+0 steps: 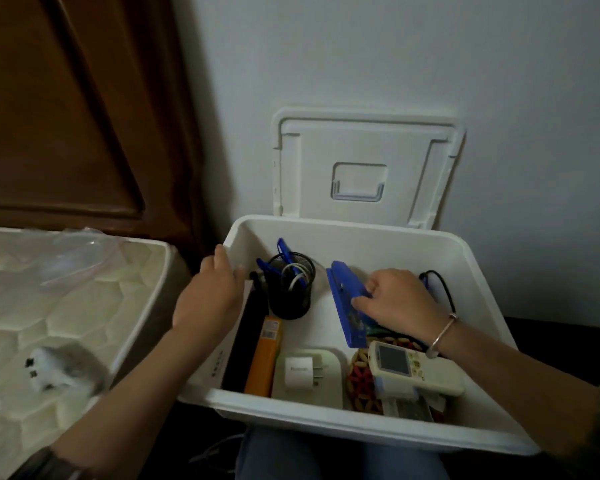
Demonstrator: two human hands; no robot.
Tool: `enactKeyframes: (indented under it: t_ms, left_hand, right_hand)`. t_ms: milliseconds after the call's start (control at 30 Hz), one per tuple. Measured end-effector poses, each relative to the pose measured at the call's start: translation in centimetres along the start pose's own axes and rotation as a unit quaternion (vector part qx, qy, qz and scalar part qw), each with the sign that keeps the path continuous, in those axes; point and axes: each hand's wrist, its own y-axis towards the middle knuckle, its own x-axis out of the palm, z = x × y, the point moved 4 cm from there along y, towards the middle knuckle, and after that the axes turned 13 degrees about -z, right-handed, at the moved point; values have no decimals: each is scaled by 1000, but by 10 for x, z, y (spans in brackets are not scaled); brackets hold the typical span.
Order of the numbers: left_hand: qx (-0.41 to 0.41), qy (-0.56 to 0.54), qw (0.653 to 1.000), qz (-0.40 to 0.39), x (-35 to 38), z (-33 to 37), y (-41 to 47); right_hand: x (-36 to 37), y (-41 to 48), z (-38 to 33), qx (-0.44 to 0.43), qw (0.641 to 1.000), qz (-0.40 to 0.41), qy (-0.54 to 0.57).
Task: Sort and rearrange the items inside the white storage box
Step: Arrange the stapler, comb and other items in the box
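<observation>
Blue plastic stapler (340,289) — R hand (399,303) fingers (360,301) pinch it; L hand (208,292) grips smooth white box (326,422) rim.

smooth, matt white plastic forms the storage box (361,247) and its lid (361,147). inside sit a black wire-mesh metal pen cup (291,292), a glossy blue plastic hole punch (342,299), an off-white plastic remote (426,372), a shiny white plastic charger (298,372) and an orange cardboard carton (265,358). a polished metal bangle (442,336) rings one wrist. alongside: a quilted cloth mattress (49,306) with a soft sheen, crinkled clear plastic film (80,254), and a dark varnished wood panel (66,116).
</observation>
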Motion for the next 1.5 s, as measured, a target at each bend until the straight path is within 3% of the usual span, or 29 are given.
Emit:
enactKeyframes:
  t_ms: [200,833,933,1067,1133,1300,1400,1500]
  left_hand:
    - [3,-70,998,10,-4,-7,-4]
    - [-4,-145,989,25,-3,-15,0]
    - [-6,-144,989,23,-3,-14,0]
    - [-3,-134,991,25,-2,-16,1]
    - [0,-126,992,28,-1,-16,1]
    - [4,-116,993,26,0,-16,0]
    - [-4,-96,995,29,2,-16,0]
    - [-12,-78,997,25,2,-13,-2]
  right_hand:
    - [25,33,-14,67,994,-86,-13]
    - [90,70,-38,74,995,-72,-3]
    - [87,74,-36,93,989,-108,45]
    - [80,71,-30,99,967,-233,40]
    - [67,64,-22,64,967,-242,43]
    - [18,27,8,-66,959,-254,-108]
    - [16,-2,31,-65,935,-297,-181]
    - [22,-19,43,-50,931,-324,-159]
